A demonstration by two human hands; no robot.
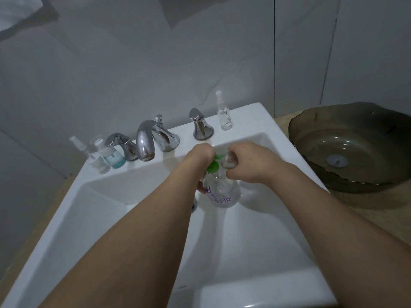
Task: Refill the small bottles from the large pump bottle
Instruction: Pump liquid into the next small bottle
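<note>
Holding the large pump bottle (222, 192) over the white sink (106, 210), near the drain; left hand (201, 155) curling down over the green pump head (214, 164); right hand (249, 163) gripping 1 small clear bottle (230, 160) just beside the pump; standing far right on the rim, 1 small spray bottle (224, 112); clustering far left beside the faucet (148, 141), more small bottles (104, 155).

Clear pump bottle (222, 192) with green pump upright in basin, small clear bottle (230, 161) above.
</note>
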